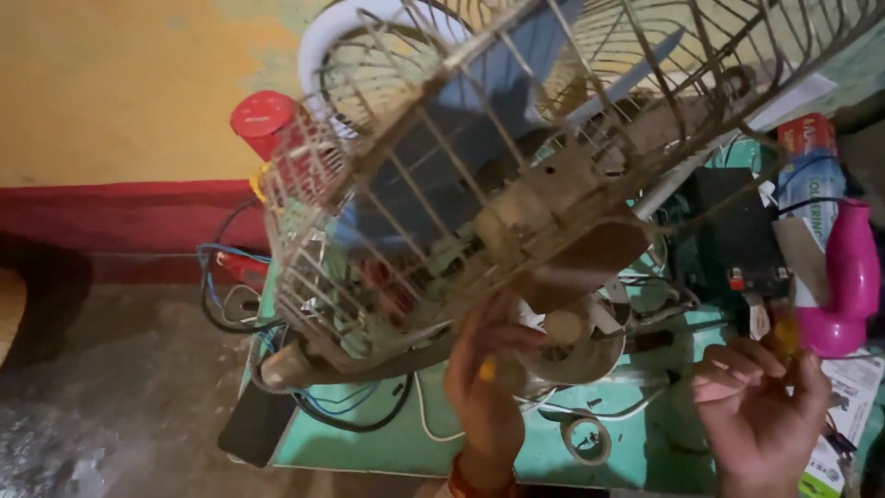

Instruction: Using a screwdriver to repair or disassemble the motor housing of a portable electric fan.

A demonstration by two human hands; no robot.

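We see our left hand at six o'clock in the head view, fingers curled up against the underside of a dusty, rust-brown wire fan cage with pale blue blades inside. The grip there is half closed: the fingers press the hub area at the back of the cage, and a small yellow piece shows by the thumb, though we cannot tell what it is. The fan cage is tilted and raised off the surface, filling the picture from nine o'clock to one o'clock, its lower rim near seven o'clock.

Our right hand sits at four o'clock, well apart from the cage. Its fingers are bent loosely inward, and something small and yellowish rests at the fingertips; whether the grip truly has hold of it we cannot tell.

Below lies the pale green surface, strewn with black and blue wires. A roll of tape lies flat at five o'clock, between the two hands. A pink plastic hair-dryer-shaped body stands at three o'clock, just beside a clear bottle with a blue label. A red round cap shows at ten o'clock, behind the cage.
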